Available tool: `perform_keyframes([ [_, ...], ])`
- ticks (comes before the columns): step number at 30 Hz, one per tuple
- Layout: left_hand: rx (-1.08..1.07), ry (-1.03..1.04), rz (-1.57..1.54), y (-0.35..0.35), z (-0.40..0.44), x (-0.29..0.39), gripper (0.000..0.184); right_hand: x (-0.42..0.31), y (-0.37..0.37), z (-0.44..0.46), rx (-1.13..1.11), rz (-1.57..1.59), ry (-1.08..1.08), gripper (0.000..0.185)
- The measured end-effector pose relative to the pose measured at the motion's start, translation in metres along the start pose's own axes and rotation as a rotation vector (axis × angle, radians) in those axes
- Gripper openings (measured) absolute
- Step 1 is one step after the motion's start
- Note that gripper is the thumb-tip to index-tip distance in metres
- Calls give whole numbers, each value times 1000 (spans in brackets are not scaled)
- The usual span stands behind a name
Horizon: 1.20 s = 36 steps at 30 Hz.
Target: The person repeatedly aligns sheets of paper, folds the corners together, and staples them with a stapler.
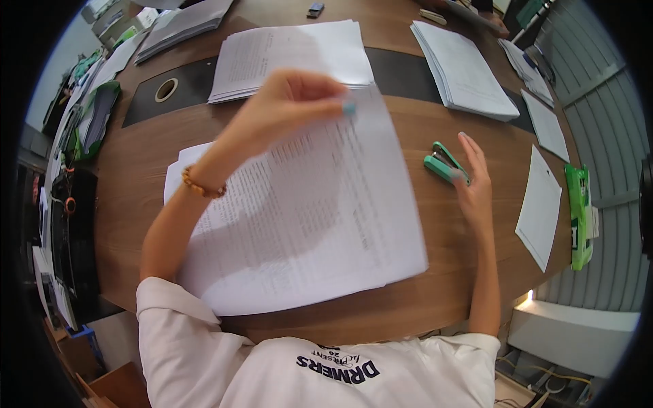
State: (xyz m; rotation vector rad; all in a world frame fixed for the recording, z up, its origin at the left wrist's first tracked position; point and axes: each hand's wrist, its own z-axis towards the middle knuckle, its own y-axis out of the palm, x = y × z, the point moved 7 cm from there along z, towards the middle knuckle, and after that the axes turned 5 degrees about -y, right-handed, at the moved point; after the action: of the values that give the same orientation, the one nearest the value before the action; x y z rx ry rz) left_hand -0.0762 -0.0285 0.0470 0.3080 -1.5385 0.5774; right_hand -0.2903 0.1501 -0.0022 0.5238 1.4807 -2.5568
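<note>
My left hand (292, 105) is pinched at the top edge of a large printed sheet (320, 217), which lies over other sheets in front of me. The fingers are closed on the paper near its upper right corner, with a small blue-green spot at the fingertips. To the right of the sheets, my right hand (475, 180) has its fingers stretched upward beside a green stapler (445, 165). Its thumb is close to the stapler's near end; whether it touches is blurred. The stapler lies on the wooden table (381, 309) with its jaws apart.
Paper stacks (292, 54) (466, 71) lie at the back. A tape roll (166, 90) is at the back left. A loose sheet (541, 207) and a green packet (579, 217) lie right. Another person's hand (500, 28) is at the far right.
</note>
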Motion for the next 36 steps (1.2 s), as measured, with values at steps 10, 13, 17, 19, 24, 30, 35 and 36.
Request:
perform_keyframes([
  [10,338,497,-477,-128,36,89,34,-119,16,72,88,1181,241,30],
  [13,371,632,-498,-178,33,87,32,-130,-23,143,228,589,-125,24],
  [17,510,157,-719,-215,5,22,40,-183,-9,185,423,-247,-622,44],
  [19,400,-31,-715,-205,-1,-10,59,-182,49,204,344,-435,-744,65],
  [24,583,-150,-369,-241,6,-129,46,-167,181,206,202,-633,-891,43],
  [30,765,-368,313,-246,2,-144,30,-147,209,195,-37,-603,-778,44],
  [35,848,-220,650,-247,9,-136,35,-128,202,194,-129,-670,-678,47],
  [36,866,-221,698,-246,11,-136,35,-122,201,194,-174,-681,-649,47],
])
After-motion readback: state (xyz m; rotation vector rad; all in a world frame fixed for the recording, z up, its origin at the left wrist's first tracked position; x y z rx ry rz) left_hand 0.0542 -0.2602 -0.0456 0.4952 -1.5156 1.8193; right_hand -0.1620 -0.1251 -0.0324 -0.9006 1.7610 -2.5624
